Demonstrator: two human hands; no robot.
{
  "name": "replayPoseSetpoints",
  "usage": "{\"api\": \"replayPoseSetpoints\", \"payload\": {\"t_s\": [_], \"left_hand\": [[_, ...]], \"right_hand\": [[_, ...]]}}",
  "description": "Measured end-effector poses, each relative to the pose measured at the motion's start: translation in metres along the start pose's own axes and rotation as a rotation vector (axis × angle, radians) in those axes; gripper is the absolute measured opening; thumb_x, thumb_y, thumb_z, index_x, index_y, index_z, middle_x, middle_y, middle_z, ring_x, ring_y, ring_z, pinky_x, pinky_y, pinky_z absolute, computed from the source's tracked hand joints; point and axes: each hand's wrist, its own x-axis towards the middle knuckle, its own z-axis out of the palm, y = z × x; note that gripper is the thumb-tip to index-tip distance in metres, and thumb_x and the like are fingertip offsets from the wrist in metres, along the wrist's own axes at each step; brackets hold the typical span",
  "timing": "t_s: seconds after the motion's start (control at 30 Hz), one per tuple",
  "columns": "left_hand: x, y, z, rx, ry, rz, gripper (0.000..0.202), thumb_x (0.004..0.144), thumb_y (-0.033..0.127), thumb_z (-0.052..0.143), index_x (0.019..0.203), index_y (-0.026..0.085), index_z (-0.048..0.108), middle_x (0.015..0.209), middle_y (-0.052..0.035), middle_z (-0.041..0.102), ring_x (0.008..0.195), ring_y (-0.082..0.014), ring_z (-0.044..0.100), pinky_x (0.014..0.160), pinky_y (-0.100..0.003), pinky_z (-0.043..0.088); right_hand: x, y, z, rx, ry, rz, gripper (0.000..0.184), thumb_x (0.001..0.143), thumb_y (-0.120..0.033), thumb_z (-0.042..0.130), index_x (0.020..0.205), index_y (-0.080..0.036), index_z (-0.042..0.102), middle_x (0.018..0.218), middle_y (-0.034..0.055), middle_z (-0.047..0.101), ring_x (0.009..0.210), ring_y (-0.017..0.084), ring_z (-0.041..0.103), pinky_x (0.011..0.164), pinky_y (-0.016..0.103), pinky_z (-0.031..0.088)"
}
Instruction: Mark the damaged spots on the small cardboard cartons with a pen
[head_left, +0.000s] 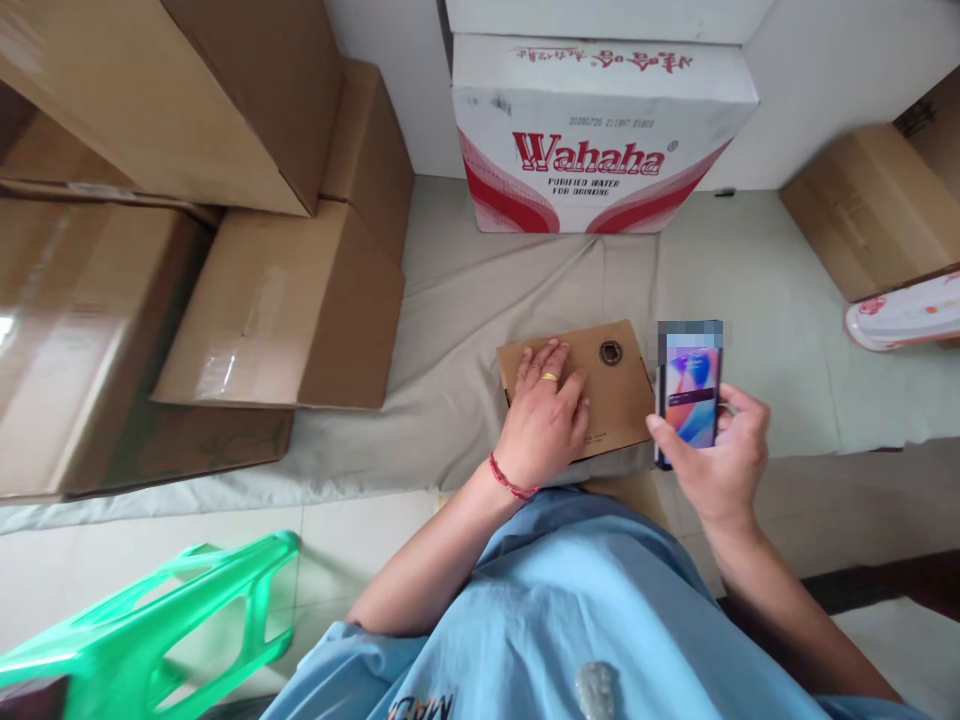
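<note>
My left hand (pixel 546 412) lies flat, fingers stretched out, on top of a small flat cardboard box (pixel 619 400) in front of me. A dark round ring with a hole in its middle (pixel 611 353) shows near the box's far right corner. To the right of the box, my right hand (pixel 716 465) is wrapped around a smartphone (pixel 691 395). The phone is held upright with its lit, colourful screen facing me, and its top edge is blurred out.
A white and red water carton (pixel 600 150) stands behind the box on a grey cloth (pixel 442 300). Brown cardboard boxes (pixel 277 300) are stacked at left. Another brown box (pixel 874 210) sits at far right. A green plastic stool (pixel 187 620) is at lower left.
</note>
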Motion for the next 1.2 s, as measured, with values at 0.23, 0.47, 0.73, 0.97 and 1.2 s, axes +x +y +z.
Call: {"api": "replayPoseSetpoints", "payload": {"t_s": [0.23, 0.47, 0.73, 0.97, 1.2], "left_hand": [[0.0, 0.0, 0.001, 0.005, 0.034, 0.019, 0.028, 0.1, 0.02, 0.062, 0.124, 0.011, 0.073, 0.156, -0.027, 0.062, 0.156, -0.0437, 0.053, 0.132, -0.07, 0.041], [-0.001, -0.003, 0.006, -0.02, 0.057, 0.014, 0.027, 0.099, 0.018, 0.063, 0.123, 0.012, 0.073, 0.157, -0.027, 0.061, 0.157, -0.0437, 0.052, 0.132, -0.072, 0.04], [-0.01, -0.007, -0.008, -0.422, 0.427, 0.019, 0.015, 0.106, 0.015, 0.059, 0.104, 0.02, 0.073, 0.119, -0.0094, 0.082, 0.127, -0.0245, 0.077, 0.113, -0.046, 0.063], [-0.013, -0.051, -0.007, -0.413, 0.576, -0.338, 0.021, 0.108, 0.036, 0.057, 0.111, 0.022, 0.072, 0.128, -0.0108, 0.076, 0.137, -0.0273, 0.067, 0.124, -0.05, 0.049], [-0.019, -0.063, 0.002, -0.63, 0.268, -0.534, 0.054, 0.111, 0.066, 0.04, 0.128, 0.02, 0.064, 0.126, -0.0134, 0.073, 0.118, -0.0275, 0.068, 0.104, -0.041, 0.052]], "right_hand": [[0.037, 0.087, -0.024, -0.327, -0.014, 0.306, 0.085, 0.062, -0.064, 0.088, 0.126, -0.017, 0.059, 0.129, 0.0205, 0.057, 0.134, 0.044, 0.053, 0.115, 0.063, 0.05], [0.043, 0.115, -0.022, -0.409, -0.089, 0.282, 0.093, 0.066, -0.067, 0.084, 0.136, -0.01, 0.062, 0.132, 0.0267, 0.06, 0.14, 0.049, 0.05, 0.119, 0.069, 0.044], [0.015, 0.059, -0.014, -0.006, -0.075, -0.335, 0.02, 0.101, -0.029, 0.064, 0.117, -0.022, 0.074, 0.112, 0.0102, 0.074, 0.098, 0.025, 0.074, 0.089, 0.041, 0.064], [-0.014, 0.039, 0.002, 0.155, -0.312, -0.388, 0.05, 0.099, -0.012, 0.061, 0.147, -0.026, 0.063, 0.114, 0.0089, 0.075, 0.095, 0.022, 0.076, 0.079, 0.034, 0.068], [-0.022, 0.037, 0.019, 0.326, -0.321, -0.294, 0.108, 0.093, -0.02, 0.078, 0.18, -0.035, 0.014, 0.15, 0.0174, 0.063, 0.117, 0.026, 0.073, 0.081, 0.038, 0.073]]}}
